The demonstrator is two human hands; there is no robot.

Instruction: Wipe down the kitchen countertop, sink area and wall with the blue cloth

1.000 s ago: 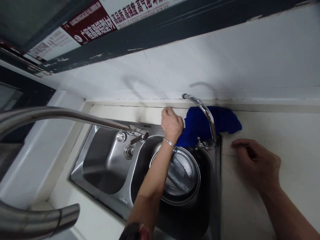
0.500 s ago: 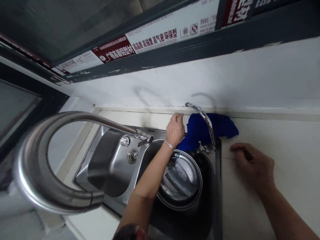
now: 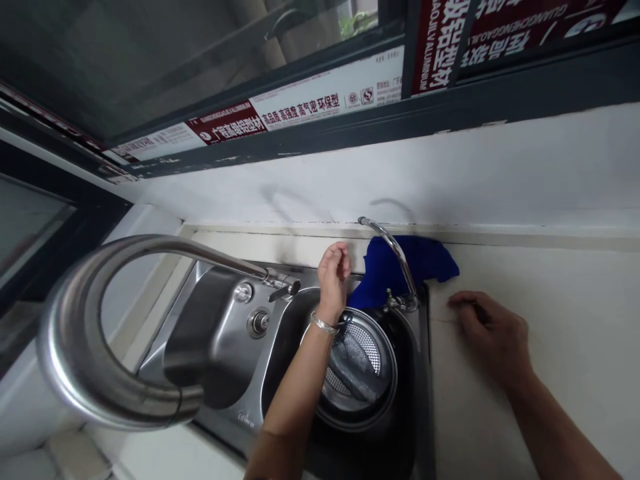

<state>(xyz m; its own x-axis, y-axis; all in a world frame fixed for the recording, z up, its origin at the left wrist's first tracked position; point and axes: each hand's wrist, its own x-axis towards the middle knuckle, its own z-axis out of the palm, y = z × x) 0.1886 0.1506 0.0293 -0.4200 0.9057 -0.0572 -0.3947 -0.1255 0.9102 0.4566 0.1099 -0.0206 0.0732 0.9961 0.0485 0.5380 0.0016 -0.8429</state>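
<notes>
My left hand (image 3: 333, 273) hovers over the back rim of the steel double sink (image 3: 220, 333), fingers curled together, just left of a blue cloth (image 3: 400, 267). I cannot see anything in its fingers. A silver bracelet is on that wrist. My right hand (image 3: 493, 333) rests on the pale counter (image 3: 550, 320) right of the sink, fingers bent and pressed down on the surface. A small curved tap (image 3: 395, 257) stands in front of the blue cloth. A round metal strainer bowl (image 3: 357, 367) lies in the right basin.
A big curved steel faucet neck (image 3: 100, 320) fills the near left of the view. A second tap handle and fittings (image 3: 280, 283) sit between the basins. A white wall and a dark window frame with printed stickers (image 3: 300, 107) run behind.
My left hand has come off the blue cloth's edge, moved slightly left and turned its curled fingers upward. The right hand stays on the counter. The view has tilted up toward the window.
</notes>
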